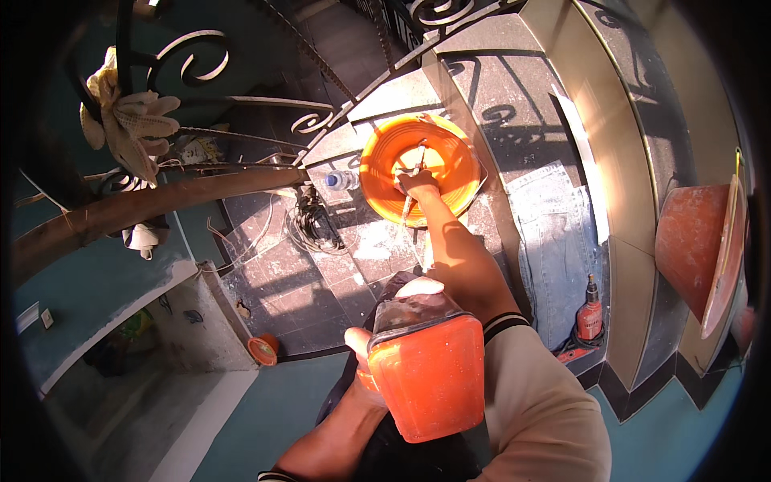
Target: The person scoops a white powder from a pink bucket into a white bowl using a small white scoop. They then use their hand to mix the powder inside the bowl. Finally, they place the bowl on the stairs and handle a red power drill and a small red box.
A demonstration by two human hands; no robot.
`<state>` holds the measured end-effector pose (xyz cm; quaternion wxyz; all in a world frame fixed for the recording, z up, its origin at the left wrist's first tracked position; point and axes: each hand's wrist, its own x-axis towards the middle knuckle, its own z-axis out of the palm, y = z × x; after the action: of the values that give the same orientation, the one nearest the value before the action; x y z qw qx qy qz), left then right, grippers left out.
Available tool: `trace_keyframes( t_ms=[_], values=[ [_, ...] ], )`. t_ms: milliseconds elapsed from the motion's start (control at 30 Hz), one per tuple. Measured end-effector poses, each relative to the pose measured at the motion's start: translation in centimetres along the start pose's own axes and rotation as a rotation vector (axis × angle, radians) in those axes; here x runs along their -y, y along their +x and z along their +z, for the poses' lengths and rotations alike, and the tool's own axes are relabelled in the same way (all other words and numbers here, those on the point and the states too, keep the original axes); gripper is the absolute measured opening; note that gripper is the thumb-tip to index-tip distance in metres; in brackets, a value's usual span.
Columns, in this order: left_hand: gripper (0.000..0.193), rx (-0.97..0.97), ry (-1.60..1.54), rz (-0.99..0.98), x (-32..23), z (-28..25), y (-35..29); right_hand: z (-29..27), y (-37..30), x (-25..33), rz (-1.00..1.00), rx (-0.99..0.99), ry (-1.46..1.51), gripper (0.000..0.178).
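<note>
While left hand [363, 341] grips square translucent orange jug [430, 376], right hand [418, 183] clasps, seemingly, trowel [416, 165] in round orange basin [385, 153].

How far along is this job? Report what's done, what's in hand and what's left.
Done: dark stone tiles seem laid on the upper steps. In hand: the right hand works a thin metal tool in the round orange plastic basin; the left hand grips an orange rectangular plastic container. Left: the white-smeared lower step looks unfinished, and the red power drill stands unused.
</note>
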<state>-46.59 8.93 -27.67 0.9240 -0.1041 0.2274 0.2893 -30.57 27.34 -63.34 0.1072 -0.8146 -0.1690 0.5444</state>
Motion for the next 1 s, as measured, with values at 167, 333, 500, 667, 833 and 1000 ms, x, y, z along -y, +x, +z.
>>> trace_keyframes(
  t_ms=[167, 333, 500, 667, 833, 1000],
  values=[
    [0.133, -0.014, -0.167, 0.093, -1.6, 0.7, 0.2, 2.8, 3.9, -2.2, -0.051, -0.056, -0.217, 0.078],
    [0.112, -0.062, -0.111, 0.069, -1.8, 1.1, 0.6, 3.0, 2.7, -1.2, 0.058, 0.026, 0.222, 0.058],
    [0.083, 0.021, -0.059, 0.028, -2.0, 0.1, 1.8, -0.7, -4.7, 0.4, -0.113, 0.07, 0.452, 0.04],
    [0.056, 0.281, 0.006, -0.132, 0.0, 2.8, 5.4, -13.0, -20.7, -3.6, -0.338, -0.044, 0.353, 0.078],
    [0.045, 0.347, 0.052, -0.141, 3.8, 7.0, 7.3, -25.5, -37.0, -12.0, -0.538, -0.169, 0.552, 0.068],
    [0.049, 0.385, 0.07, -0.357, 8.2, 8.8, 10.5, -39.9, -51.3, -21.1, -0.385, -0.501, 0.91, 0.053]
  ],
)
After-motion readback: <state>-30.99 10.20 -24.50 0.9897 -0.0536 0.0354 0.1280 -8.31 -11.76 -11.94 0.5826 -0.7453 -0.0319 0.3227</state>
